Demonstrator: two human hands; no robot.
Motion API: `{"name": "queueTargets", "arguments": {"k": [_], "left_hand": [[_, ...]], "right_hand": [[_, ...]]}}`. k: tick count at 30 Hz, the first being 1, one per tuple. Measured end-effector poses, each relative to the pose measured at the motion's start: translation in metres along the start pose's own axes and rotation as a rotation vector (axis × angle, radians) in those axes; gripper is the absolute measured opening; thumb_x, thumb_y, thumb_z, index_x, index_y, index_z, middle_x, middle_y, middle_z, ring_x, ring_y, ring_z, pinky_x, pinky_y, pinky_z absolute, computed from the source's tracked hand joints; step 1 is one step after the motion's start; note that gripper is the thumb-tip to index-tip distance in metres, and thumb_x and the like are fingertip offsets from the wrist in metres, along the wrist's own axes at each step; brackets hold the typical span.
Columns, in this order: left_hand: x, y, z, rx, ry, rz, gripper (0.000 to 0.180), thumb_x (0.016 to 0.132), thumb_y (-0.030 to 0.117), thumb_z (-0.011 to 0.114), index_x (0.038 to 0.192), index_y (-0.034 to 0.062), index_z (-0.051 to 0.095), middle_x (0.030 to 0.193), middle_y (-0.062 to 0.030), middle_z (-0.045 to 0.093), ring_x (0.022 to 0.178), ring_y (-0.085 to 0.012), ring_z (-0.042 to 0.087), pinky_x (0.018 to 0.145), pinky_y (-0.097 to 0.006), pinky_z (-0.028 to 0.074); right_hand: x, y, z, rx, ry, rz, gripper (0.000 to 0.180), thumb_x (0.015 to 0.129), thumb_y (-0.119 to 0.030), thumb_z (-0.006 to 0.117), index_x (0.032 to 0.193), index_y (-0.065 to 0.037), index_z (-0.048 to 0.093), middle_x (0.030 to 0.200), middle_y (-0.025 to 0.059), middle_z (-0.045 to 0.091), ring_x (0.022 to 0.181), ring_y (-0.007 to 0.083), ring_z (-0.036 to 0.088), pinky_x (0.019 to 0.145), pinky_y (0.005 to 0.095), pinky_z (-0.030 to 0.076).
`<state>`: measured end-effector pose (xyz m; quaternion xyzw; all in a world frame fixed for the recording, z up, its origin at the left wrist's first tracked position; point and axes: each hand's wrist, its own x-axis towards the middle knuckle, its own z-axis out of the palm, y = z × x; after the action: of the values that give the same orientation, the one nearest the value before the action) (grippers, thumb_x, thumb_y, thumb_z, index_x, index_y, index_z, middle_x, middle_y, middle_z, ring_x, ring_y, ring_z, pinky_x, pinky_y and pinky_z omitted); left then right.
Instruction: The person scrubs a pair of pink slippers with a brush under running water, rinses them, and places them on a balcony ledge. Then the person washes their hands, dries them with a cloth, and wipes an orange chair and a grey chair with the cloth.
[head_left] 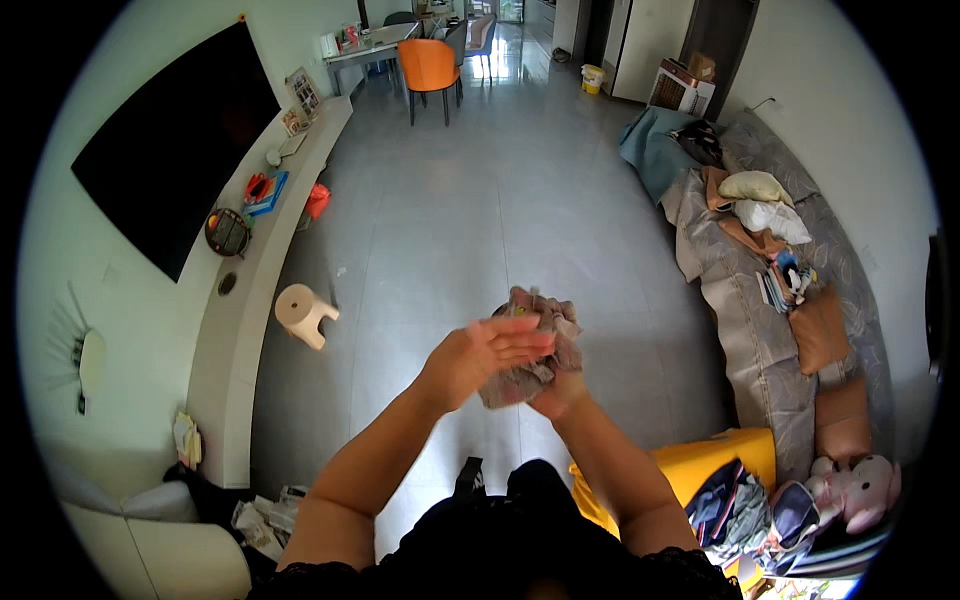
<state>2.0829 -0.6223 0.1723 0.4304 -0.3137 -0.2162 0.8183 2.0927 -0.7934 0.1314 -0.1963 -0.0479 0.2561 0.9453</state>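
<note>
A crumpled greyish-pink cloth [562, 340] is held up in front of me above the floor. My right hand [562, 393] grips it from below, and most of its fingers are hidden by the folds. Across the near left side of the cloth lies my left hand [480, 358], its fingers stretched out flat and pointing right, slightly smeared by motion. Whether anything is wrapped inside the cloth cannot be seen.
A small beige stool [300, 308] stands left on the grey tiled floor [450, 220]. Along the left wall runs a long low cabinet [240, 330]; at right is a covered sofa [720, 290] with cushions and clothes. An orange chair [428, 68] stands far ahead.
</note>
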Motion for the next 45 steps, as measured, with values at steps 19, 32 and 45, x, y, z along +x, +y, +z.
{"name": "queueTargets", "arguments": {"k": [19,32,45], "left_hand": [[0.53,-0.009,-0.485,-0.747,0.516,-0.116,0.061,0.096,0.055,0.041,0.137,0.0105,0.046,0.133,-0.0132,0.053,0.129,-0.0277,0.046,0.111,-0.047,0.03],[0.892,0.015,-0.877,-0.552,0.577,-0.187,0.049,0.082,0.008,0.058,0.13,0.0045,0.047,0.125,-0.0149,0.056,0.111,-0.0301,0.058,0.096,-0.042,0.047],[1.212,0.074,-1.201,1.425,0.41,-0.151,0.077,0.073,0.014,0.072,0.142,0.0104,0.038,0.152,-0.019,0.028,0.143,-0.0378,0.021,0.108,-0.061,0.023]], "right_hand": [[0.608,-0.398,-0.13,-1.469,-0.35,-0.423,0.036,0.082,-0.026,0.064,0.114,-0.011,0.063,0.125,0.0116,0.058,0.119,0.0332,0.052,0.099,0.0452,0.042],[1.045,-0.674,-0.298,-1.42,-0.149,-0.163,0.037,0.083,-0.035,0.065,0.104,-0.004,0.068,0.142,0.0132,0.046,0.127,0.0289,0.046,0.102,0.0471,0.037],[1.521,-0.797,-0.36,-0.141,0.16,0.284,0.053,0.099,-0.047,0.045,0.135,-0.009,0.043,0.131,0.0102,0.051,0.122,0.0236,0.049,0.102,0.0397,0.042]]}}
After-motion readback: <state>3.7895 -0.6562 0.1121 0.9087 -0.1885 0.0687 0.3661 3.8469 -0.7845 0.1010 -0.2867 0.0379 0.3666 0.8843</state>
